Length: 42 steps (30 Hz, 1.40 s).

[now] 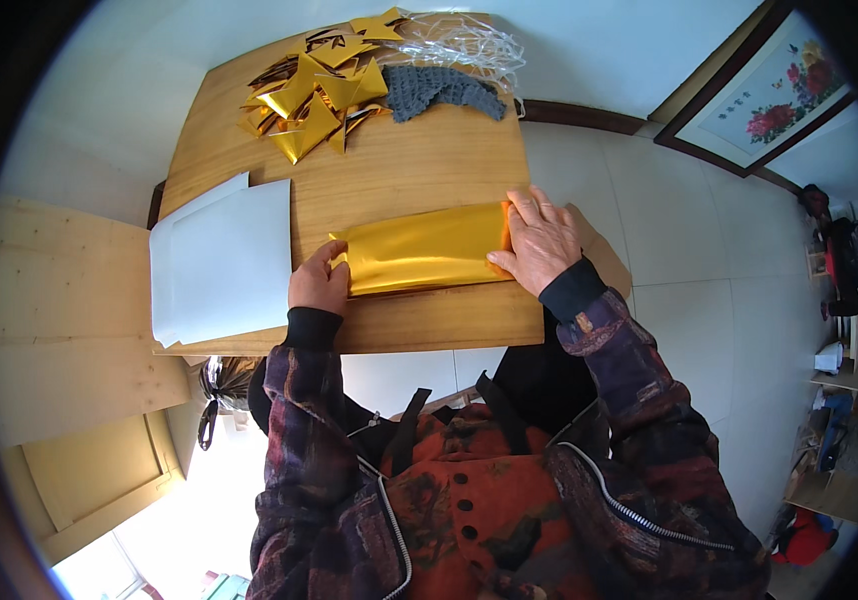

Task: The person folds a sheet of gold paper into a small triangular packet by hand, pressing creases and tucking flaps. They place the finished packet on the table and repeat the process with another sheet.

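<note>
A shiny gold foil sheet (pixel 424 246), seemingly folded into a long strip, lies across the near part of the wooden table (pixel 419 165). My left hand (pixel 319 280) closes on its left end, thumb and fingers bent around the edge. At the other end, my right hand (pixel 544 240) grips the strip's orange-tinted edge, with its thumb toward me and its fingers on the far side. Whether the strip has several layers I cannot tell. Left of my left hand, a stack of pale white sheets (pixel 221 265) rests on the table's left edge.
Folded, pointed gold foil pieces (pixel 314 90) are heaped at the table's far side. Beside them lie a grey knitted cloth (pixel 439 92) and tangled clear plastic strands (pixel 464 45). A framed flower picture (pixel 764 95) leans at the right. Cluttered shelves (pixel 849 380) stand far right.
</note>
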{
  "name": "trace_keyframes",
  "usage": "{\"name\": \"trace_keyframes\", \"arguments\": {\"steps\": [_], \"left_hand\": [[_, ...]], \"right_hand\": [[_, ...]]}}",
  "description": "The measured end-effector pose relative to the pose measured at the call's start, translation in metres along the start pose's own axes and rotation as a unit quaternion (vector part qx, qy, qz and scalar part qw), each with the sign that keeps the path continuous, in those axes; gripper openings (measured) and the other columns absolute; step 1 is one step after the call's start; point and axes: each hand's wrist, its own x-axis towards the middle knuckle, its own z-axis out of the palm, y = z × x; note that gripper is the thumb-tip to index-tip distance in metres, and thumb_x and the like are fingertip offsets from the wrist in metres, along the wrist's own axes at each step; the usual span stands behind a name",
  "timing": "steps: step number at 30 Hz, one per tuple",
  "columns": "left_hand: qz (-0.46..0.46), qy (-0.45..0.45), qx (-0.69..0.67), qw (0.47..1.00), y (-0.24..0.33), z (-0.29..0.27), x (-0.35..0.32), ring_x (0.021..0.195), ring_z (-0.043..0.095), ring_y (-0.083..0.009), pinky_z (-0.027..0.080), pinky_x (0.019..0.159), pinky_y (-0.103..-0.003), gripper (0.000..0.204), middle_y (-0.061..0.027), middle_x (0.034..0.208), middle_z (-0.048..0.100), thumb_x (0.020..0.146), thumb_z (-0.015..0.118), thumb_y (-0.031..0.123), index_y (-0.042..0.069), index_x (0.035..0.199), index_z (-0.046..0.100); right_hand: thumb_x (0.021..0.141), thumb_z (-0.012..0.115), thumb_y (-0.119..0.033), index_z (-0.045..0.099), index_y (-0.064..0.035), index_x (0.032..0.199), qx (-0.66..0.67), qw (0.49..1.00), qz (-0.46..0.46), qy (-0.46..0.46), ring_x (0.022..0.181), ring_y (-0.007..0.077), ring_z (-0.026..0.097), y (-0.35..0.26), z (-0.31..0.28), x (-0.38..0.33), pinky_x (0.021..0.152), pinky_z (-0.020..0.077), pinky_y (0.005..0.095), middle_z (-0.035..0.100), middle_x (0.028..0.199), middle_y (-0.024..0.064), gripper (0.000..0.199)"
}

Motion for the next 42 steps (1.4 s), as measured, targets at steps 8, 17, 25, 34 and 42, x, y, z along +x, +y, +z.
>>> {"name": "trace_keyframes", "arguments": {"steps": [8,17,25,34,42], "left_hand": [[0.060,0.060,0.162,0.983,0.039,-0.015,-0.004,0.078,0.063,-0.0211,0.049,0.069,-0.035,0.031,-0.0075,0.087,0.066,0.084,0.063,0.014,0.008,0.114,0.067],[0.322,-0.139,0.262,0.899,0.146,0.092,-0.025,0.141,0.030,-0.0300,0.022,0.115,-0.046,0.071,-0.0142,0.147,0.040,0.089,0.052,0.054,0.007,0.140,0.043],[0.244,-0.104,0.296,0.918,0.106,0.091,-0.070,0.147,0.016,-0.0310,0.013,0.118,-0.048,0.092,-0.0122,0.158,0.023,0.084,0.052,0.068,0.008,0.150,0.028],[0.143,-0.049,0.298,0.942,0.052,0.038,-0.117,0.147,0.017,-0.0325,0.015,0.117,-0.050,0.095,-0.0120,0.158,0.022,0.080,0.061,0.063,0.010,0.151,0.027],[0.028,-0.031,0.296,0.954,0.070,0.013,-0.109,0.146,0.021,-0.0298,0.015,0.117,-0.047,0.084,-0.0152,0.158,0.023,0.087,0.058,0.055,0.003,0.147,0.032]], "right_hand": [[0.083,0.065,-0.055,0.046,0.0051,0.136,-0.013,0.999,-0.006,-0.045,0.145,0.0311,0.016,0.002,-0.004,-0.004,0.113,0.0191,0.0562,0.030,0.152,0.0079,0.083],[0.079,0.068,-0.044,0.046,0.0008,0.136,-0.021,1.000,-0.015,0.003,0.144,0.0323,0.020,0.007,0.008,-0.002,0.113,0.0183,0.0578,0.033,0.151,0.0073,0.076],[0.080,0.069,-0.050,0.044,0.0045,0.137,0.011,1.000,-0.004,-0.018,0.144,0.0327,0.020,0.005,0.002,-0.005,0.112,0.0212,0.0571,0.033,0.149,0.0085,0.083],[0.082,0.067,-0.053,0.041,0.0045,0.140,0.013,0.998,0.011,-0.054,0.145,0.0329,0.016,0.002,-0.003,-0.006,0.114,0.0169,0.0571,0.031,0.151,0.0093,0.086],[0.081,0.069,-0.052,0.042,0.0017,0.140,0.033,0.999,0.002,-0.027,0.145,0.0327,0.017,0.005,0.001,-0.006,0.114,0.0165,0.0596,0.031,0.152,0.0088,0.084]]}}
